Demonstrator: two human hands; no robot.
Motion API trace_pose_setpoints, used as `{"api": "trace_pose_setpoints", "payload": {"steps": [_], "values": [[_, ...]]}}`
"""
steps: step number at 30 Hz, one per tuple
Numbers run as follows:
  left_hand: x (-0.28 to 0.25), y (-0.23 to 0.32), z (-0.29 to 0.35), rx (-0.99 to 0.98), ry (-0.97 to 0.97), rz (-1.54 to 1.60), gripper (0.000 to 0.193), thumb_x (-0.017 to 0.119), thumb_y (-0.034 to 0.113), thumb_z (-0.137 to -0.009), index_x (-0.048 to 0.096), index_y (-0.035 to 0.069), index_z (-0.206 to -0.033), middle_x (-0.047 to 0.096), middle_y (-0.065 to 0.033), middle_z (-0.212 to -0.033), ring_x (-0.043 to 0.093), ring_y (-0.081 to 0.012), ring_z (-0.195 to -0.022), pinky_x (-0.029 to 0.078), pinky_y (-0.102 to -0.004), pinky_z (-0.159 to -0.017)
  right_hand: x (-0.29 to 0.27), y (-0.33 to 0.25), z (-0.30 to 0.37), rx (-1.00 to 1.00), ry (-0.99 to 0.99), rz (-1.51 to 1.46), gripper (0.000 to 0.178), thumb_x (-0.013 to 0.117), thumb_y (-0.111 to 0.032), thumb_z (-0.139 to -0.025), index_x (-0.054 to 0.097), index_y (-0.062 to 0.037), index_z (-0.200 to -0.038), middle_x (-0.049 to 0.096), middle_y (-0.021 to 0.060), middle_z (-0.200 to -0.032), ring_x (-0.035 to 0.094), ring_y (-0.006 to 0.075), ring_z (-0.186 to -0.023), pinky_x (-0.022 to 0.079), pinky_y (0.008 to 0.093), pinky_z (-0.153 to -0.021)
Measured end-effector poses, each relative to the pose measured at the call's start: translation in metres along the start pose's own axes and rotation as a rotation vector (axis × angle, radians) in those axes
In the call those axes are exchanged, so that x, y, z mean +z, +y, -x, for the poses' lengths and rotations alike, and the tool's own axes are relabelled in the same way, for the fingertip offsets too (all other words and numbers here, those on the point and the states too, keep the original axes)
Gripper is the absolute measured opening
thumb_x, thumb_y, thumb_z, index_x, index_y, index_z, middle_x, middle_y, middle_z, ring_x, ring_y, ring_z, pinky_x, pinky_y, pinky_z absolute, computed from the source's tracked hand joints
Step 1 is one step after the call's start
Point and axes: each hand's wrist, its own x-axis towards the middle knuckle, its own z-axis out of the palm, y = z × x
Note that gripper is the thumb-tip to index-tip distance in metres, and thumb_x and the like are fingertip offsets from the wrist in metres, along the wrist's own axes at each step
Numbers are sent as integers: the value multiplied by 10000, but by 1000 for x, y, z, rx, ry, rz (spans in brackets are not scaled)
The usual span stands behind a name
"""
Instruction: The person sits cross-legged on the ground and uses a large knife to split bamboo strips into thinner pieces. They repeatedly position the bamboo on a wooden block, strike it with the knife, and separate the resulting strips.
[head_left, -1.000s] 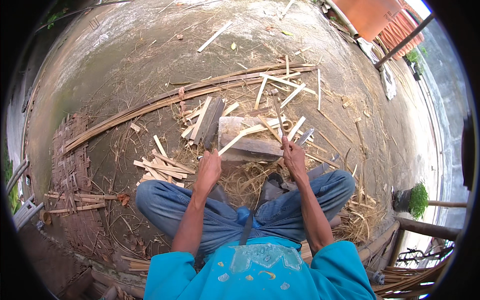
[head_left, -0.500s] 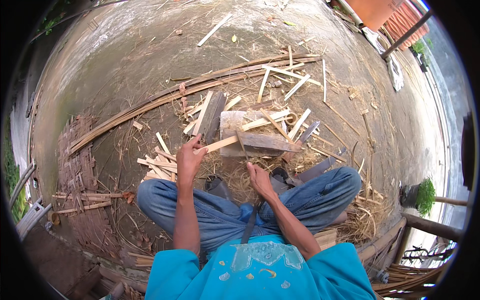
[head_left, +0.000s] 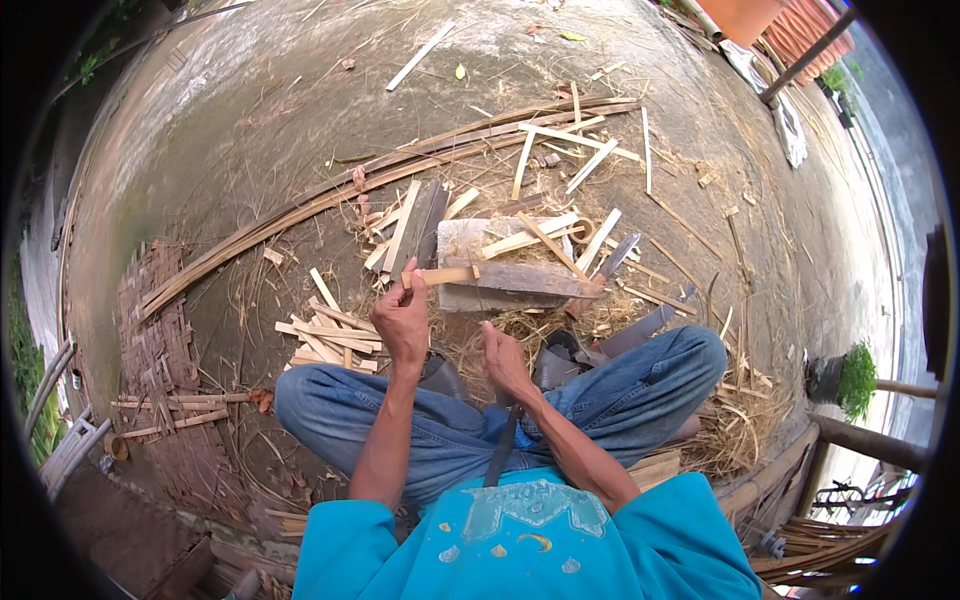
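Between the thumb and fingers of my left hand [head_left: 402, 325] is a short pale bamboo strip [head_left: 440, 277]. The strip's far end sits by the left end of a worn wooden board [head_left: 530, 281], which lies against a pale block [head_left: 455, 238]. My right hand [head_left: 508, 362] is closed round a knife whose thin blade, hard to make out, rises beside the strip's end. The knife's long dark handle [head_left: 502, 452] runs back from the hand toward my belly. Loose strips [head_left: 530, 235] rest on top of the block.
Cut strips [head_left: 328, 335] are heaped left of my knees. Long split bamboo lengths [head_left: 300, 208] curve across the ground beyond. A machete-like blade [head_left: 620, 256] lies right of the block, and shavings [head_left: 745, 430] pile by my right knee. A woven mat [head_left: 165, 340] is at left.
My left hand has shifted right and turned, bringing the strip nearer to level, and less of it extends over the board. My right hand has moved slightly left with the knife.
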Motion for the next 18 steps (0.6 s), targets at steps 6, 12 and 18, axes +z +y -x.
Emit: {"api": "trace_pose_setpoints", "payload": {"steps": [6, 12, 18], "values": [[12, -15, -7, 180, 29, 97, 336, 645, 137, -1039, 670, -26, -1332, 763, -75, -1147, 663, -59, -930, 544, -237, -804, 1, 17, 0, -290, 109, 272, 612, 393, -488, -1108, 633, 48, -938, 621, 199, -679, 633, 359, -654, 486, 471, -668], [9, -7, -9, 34, -36, 252, 356, 705, 142, -1006, 679, -12, -1326, 758, -49, -1088, 657, -54, -867, 552, -218, -768, 3, 6, 17, -269, 71, 159, 540, 426, -448, -1111, 623, 23, -936, 611, 194, -677, 630, 350, -636, 487, 464, -655], [7, -8, -10, 73, -81, 326, 243, 753, 127, -966, 758, -6, -1169, 745, -27, -1008, 673, -79, -856, 588, -233, -757, 5, 4, 15, -13, 19, 14, 598, 379, -501, -1109, 626, 18, -944, 557, 129, -628, 611, 243, -567, 485, 402, -587]]}}
